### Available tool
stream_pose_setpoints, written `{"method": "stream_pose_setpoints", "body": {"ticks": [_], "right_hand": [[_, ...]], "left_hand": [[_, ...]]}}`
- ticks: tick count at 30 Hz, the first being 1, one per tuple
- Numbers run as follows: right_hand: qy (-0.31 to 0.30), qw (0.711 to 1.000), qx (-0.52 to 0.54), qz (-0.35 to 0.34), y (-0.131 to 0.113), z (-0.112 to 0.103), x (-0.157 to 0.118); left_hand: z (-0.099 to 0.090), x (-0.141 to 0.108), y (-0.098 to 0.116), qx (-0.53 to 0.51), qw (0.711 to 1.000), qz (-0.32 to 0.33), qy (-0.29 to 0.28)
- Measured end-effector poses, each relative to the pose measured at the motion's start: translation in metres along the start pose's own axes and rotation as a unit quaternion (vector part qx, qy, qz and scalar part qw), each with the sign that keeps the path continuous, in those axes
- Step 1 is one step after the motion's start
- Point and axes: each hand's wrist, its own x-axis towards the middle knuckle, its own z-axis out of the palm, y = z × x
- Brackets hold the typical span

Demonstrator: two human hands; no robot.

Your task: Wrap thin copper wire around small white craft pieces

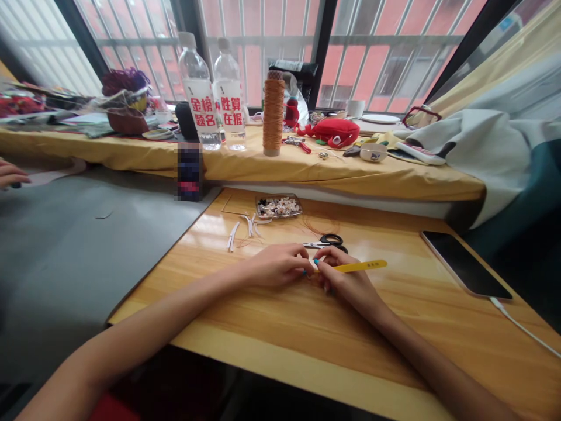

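Note:
My right hand [339, 278] is closed on slim yellow tweezers [362, 266], whose broad end points right; their tips are hidden between my hands. Opposite it, my left hand [284, 266] has its fingers bent and pinched together close to those tips. A small pale piece shows between the two hands, too small to name. Just behind my fingers lie scissors [331, 241] with black handles. Beyond my left hand are thin white strips [250, 225] and a clear tray [280, 215] filled with small light and dark pieces. A fine orange thread [322, 225] curls near the tray.
A phone [467, 263] with a white cable lies at right. On the yellow-covered ledge [245, 166] stand two bottles [197, 99], an orange thread spool [273, 117] and a red pouch [335, 131]. Another person's hand [11, 173] appears at far left over a grey surface [87, 245].

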Motion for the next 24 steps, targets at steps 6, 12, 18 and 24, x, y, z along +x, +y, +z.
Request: {"method": "stream_pose_setpoints", "body": {"ticks": [6, 12, 18, 24], "right_hand": [[0.009, 1.000, 0.017, 0.017, 0.000, -0.001, 0.002], [0.008, 1.000, -0.015, 0.005, -0.003, 0.002, 0.000], [0.038, 0.992, -0.112, -0.050, -0.005, 0.007, -0.004], [0.083, 0.965, -0.216, -0.125, -0.007, 0.008, -0.005]], "left_hand": [[-0.001, -0.001, 0.001, 0.009, 1.000, -0.005, -0.005], [0.002, 0.000, 0.003, 0.008, 1.000, -0.010, 0.000], [0.001, 0.003, 0.010, 0.000, 0.999, -0.031, -0.018], [0.004, 0.003, 0.006, -0.004, 0.998, -0.053, -0.027]]}}
